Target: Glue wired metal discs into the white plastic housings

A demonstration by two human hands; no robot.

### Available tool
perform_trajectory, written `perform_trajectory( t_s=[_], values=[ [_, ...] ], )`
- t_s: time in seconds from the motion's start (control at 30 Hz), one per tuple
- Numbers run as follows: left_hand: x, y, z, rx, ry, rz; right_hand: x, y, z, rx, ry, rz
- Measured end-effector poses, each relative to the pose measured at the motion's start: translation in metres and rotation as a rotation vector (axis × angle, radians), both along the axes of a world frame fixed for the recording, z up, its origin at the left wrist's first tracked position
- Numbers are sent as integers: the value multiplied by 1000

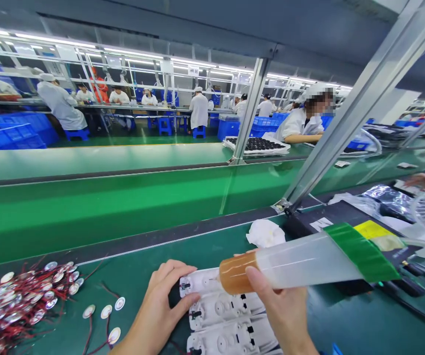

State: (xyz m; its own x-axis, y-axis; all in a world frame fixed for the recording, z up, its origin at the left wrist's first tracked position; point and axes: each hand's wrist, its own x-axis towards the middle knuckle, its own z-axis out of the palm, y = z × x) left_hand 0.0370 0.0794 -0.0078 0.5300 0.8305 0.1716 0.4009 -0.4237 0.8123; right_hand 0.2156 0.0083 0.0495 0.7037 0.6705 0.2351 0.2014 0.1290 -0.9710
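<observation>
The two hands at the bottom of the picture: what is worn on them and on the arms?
Nothing is worn. The left hand and the right hand have no gloves, rings or watch, and the forearms show no sleeves. The fingernails are short and unpainted.

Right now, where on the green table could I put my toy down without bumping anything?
Bare green mat lies between the left hand and the crumpled white cloth. The conveyor belt behind is bare too. It is crowded at the red-wired discs, the white plastic housings and the dispenser syringe in the right hand.
</observation>
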Motion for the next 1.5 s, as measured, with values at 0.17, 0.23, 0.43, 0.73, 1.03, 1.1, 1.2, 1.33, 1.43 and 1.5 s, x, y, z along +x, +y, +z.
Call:
perform_trajectory(
  t_s=[0.17,0.23,0.43,0.73,1.03,1.1,1.2,1.33,1.43,1.5],
  values=[
    [2,-1,-2,22,-32,20,-7,0,-5,6,48,19],
    [2,-1,-2,24,-31,21,-8,0,-7,2,56,36],
    [3,-2,1,14,-12,19,-4,0,-15,-35,-27,39],
    [3,-3,1,25,-10,21,-3,1,-17,-42,-59,75],
    [3,-2,3,56,10,22,-4,0,-15,-50,16,98],
    [3,-2,3,56,12,22,-4,0,-13,-55,-6,106],
    [2,-2,3,60,7,22,-2,0,-9,-59,-52,75],
    [3,-2,4,55,18,11,-1,0,-5,-47,-109,31],
    [4,-2,4,51,25,13,1,1,-6,-30,-147,20],
    [3,-1,4,56,25,14,3,2,-10,-21,-177,0]
  ],
)
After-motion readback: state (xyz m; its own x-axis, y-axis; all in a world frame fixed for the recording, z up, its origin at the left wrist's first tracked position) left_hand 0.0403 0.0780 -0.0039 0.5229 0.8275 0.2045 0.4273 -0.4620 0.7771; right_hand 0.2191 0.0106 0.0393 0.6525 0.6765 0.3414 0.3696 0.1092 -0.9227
